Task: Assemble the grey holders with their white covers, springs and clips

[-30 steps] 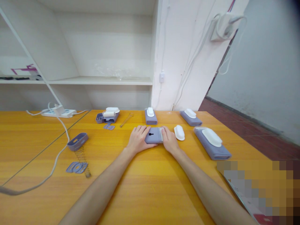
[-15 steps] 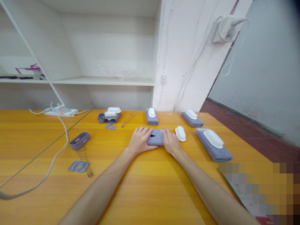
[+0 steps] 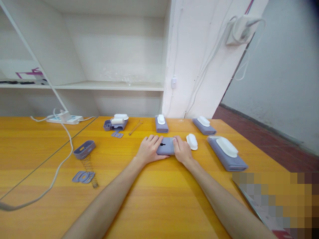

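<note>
A grey-purple plastic case (image 3: 166,146) with a small black mark lies on its side on the table, gripped at both ends. My left hand (image 3: 149,148) is closed round its left end. Closed on the right end is my right hand (image 3: 182,149), its thumb on a clear, shiny part there. Just beyond the right hand rests a white oval cap (image 3: 192,141). Three similar cases with white caps stand farther off: one at the back middle (image 3: 161,126), one at the back right (image 3: 204,127), and a nearer one on the right (image 3: 226,154).
On the left lie an open grey-purple end piece (image 3: 84,150), a coil spring (image 3: 90,167) and flat plates (image 3: 83,177). More parts (image 3: 119,122) and another spring (image 3: 136,127) sit at the back. A white cable (image 3: 65,159) crosses the left side from a power strip (image 3: 72,119).
Both hands and the case between them have shifted very slightly to the right. The other parts stay where they were.
</note>
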Available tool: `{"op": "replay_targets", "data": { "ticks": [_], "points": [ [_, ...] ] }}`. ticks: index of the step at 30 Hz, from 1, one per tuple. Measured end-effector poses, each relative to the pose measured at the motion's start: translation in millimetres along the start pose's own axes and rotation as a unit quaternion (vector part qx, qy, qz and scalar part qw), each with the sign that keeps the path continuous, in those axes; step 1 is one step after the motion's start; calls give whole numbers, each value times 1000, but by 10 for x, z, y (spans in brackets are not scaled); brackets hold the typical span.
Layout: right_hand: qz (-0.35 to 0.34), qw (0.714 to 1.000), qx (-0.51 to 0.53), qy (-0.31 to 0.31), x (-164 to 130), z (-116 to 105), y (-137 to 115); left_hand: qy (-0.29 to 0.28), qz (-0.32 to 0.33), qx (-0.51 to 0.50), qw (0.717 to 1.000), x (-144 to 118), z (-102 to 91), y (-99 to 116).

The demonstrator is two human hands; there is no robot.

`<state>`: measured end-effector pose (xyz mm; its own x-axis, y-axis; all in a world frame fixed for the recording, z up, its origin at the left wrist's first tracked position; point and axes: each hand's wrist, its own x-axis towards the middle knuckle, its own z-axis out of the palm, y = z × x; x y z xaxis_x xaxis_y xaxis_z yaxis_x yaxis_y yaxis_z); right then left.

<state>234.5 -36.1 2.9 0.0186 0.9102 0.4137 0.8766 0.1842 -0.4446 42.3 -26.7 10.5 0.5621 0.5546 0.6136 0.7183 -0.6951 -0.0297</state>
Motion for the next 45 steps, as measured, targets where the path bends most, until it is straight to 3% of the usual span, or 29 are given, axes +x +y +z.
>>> {"op": "replay_targets", "data": {
  "ticks": [5, 12, 20, 28, 41, 45],
  "points": [
    [7, 992, 121, 30, 19, 23, 16, 6, -23, -9, 1000, 14, 12, 19],
    [23, 988, 146, 35, 37, 45, 5, 2, -37, -12, 999, 22, 8, 39],
    [58, 996, 42, 57, 10, 25, -34, 8, -60, -9, 998, 29, 32, 38],
    [24, 998, 19, 56, -8, 21, -83, 23, -108, -6, 994, 36, 48, 40],
    [35, 997, -62, 36, -9, 74, -70, 4, -102, 0, 995, 44, 75, 30],
    [23, 996, -66, 58, -7, 62, -86, 5, -101, -2, 995, 40, 78, 26]
  ]
}}
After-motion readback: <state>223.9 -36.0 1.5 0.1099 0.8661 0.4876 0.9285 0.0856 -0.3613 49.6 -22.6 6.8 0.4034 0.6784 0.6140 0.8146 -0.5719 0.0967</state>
